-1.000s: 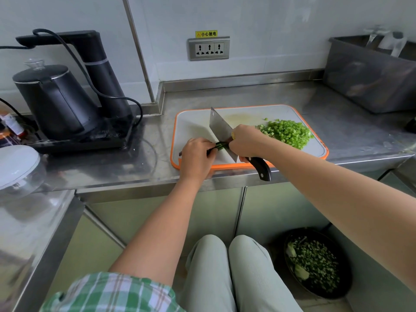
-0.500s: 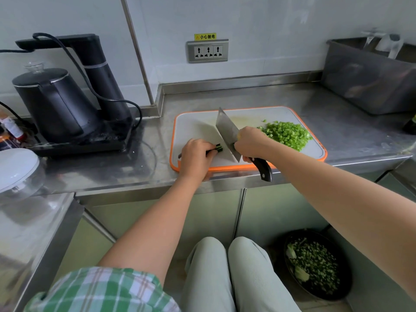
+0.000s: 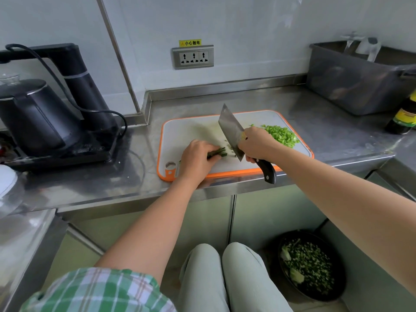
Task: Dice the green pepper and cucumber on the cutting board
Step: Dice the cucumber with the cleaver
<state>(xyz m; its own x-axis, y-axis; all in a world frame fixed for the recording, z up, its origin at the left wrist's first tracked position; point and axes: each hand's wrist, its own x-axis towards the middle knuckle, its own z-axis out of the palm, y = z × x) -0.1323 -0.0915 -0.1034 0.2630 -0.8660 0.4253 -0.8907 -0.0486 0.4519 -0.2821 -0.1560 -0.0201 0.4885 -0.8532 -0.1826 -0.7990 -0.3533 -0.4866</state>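
At the far left of a steel counter (image 3: 326, 131) stands a black electric kettle (image 3: 38, 115), well apart from the work. In the middle lies a white cutting board (image 3: 193, 129) with an orange rim, its near edge close to the counter's lip.

On the board's near left part the left hand (image 3: 198, 158) is curled down over a small bundle of dark green strips (image 3: 217, 152), pinning them; only their right ends show. Whether they are pepper or cucumber cannot be told.

Just right of those ends stands a cleaver (image 3: 231, 131), its blade tilted and its lower corner by the board. The right hand (image 3: 258, 145) is clamped round the top of its handle, whose end juts past the board's near edge.

Beyond that hand, on the board's far right, sits a pile of bright green dice (image 3: 282, 135). A dark bottle (image 3: 405, 118) stands at the counter's far right, and a bowl (image 3: 310, 266) of chopped greens sits on the floor.

The chief risk appears to be the left fingertips: so little of the bundle is left that the blade must fall close to them. The short strips could also roll or squirt free under pressure, and dice could scatter off the board's right edge.
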